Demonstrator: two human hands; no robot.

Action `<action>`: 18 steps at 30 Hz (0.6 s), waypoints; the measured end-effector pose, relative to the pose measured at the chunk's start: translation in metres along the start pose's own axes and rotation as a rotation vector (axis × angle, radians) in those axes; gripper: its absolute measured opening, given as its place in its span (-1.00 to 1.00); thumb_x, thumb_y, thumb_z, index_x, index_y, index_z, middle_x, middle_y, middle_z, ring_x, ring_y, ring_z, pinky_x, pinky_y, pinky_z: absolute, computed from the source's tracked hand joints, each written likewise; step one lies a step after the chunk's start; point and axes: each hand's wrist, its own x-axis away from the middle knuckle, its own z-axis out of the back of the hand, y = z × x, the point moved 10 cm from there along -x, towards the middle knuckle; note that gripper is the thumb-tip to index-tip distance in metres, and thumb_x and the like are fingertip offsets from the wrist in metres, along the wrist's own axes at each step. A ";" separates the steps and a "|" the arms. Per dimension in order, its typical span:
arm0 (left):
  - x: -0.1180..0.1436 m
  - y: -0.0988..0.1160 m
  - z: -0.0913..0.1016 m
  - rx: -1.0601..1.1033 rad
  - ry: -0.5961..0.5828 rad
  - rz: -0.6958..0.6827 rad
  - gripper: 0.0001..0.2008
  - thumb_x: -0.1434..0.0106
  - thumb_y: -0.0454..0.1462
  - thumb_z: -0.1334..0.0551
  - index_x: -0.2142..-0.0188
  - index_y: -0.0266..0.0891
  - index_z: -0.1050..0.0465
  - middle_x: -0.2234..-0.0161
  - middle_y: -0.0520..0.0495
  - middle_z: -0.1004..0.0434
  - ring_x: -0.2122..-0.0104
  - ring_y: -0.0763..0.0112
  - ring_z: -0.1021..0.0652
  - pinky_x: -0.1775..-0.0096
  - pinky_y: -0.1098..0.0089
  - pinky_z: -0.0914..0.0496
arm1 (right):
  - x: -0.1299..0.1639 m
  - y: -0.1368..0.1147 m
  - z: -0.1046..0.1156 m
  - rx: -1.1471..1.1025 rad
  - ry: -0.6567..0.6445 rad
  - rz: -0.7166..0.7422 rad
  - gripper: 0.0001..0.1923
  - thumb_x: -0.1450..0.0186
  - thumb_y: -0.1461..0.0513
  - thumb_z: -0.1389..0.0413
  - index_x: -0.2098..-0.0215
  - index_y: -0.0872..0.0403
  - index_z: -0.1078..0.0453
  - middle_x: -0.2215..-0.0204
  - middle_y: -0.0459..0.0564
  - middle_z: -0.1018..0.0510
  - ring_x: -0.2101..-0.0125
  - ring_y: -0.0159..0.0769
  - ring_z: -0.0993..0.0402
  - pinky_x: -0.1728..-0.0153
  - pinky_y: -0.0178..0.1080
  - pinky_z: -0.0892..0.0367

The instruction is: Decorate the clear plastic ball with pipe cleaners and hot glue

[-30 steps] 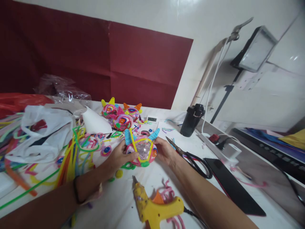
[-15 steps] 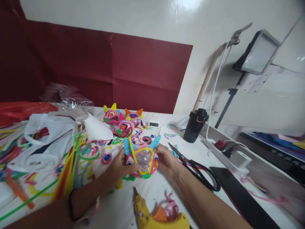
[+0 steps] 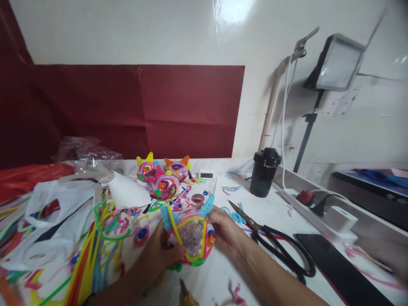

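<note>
Both my hands hold a round craft ball (image 3: pixel 190 237) wrapped in pink, yellow and green pipe cleaners, with two blue horns on top. My left hand (image 3: pixel 161 253) grips its left side, thumb across the front. My right hand (image 3: pixel 225 229) cups its right side. The ball is just above the white table (image 3: pixel 270 204). Three similar finished balls (image 3: pixel 163 174) with yellow and orange horns stand behind it.
Black scissors (image 3: pixel 277 248) lie open to the right, beside a black phone (image 3: pixel 344 272). A black cup (image 3: pixel 265 172) and small digital clock (image 3: pixel 206 174) stand farther back. Loose pipe cleaners (image 3: pixel 92 250) and white plastic bags (image 3: pixel 54 216) cover the left. A glue gun tip (image 3: pixel 185 295) shows at the bottom.
The view has tilted up, so the yellow glue gun has mostly left the frame. My hands still hold the ball, now lower and closer in view.
</note>
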 end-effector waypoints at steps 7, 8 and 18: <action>0.001 0.001 0.000 -0.010 0.002 0.006 -0.11 0.09 -0.06 -0.55 -0.19 -0.06 -0.23 -0.06 -0.17 -0.53 -0.05 -0.02 -0.53 -0.05 0.10 -0.46 | 0.001 0.001 -0.003 0.007 -0.021 -0.029 -0.69 0.16 0.39 -0.15 0.40 0.08 -0.50 0.46 -0.08 -0.64 0.25 -0.11 -0.57 0.13 -0.15 -0.39; 0.001 0.001 0.000 -0.008 -0.006 0.000 -0.13 0.09 -0.06 -0.55 -0.18 -0.07 -0.25 -0.07 -0.18 -0.52 -0.06 -0.03 -0.52 -0.05 0.10 -0.45 | 0.001 0.000 -0.003 0.005 -0.022 -0.026 -0.69 0.16 0.39 -0.15 0.41 0.08 -0.50 0.46 -0.08 -0.64 0.25 -0.11 -0.56 0.13 -0.15 -0.39; 0.002 -0.001 -0.007 0.060 -0.067 -0.014 -0.18 0.06 -0.04 -0.54 -0.13 -0.10 -0.25 -0.05 -0.21 -0.53 -0.02 -0.04 -0.53 0.01 0.08 -0.48 | 0.001 0.004 0.001 0.005 0.004 -0.039 -0.70 0.17 0.39 -0.18 0.42 0.07 -0.51 0.45 -0.09 -0.64 0.23 -0.11 -0.56 0.10 -0.14 -0.38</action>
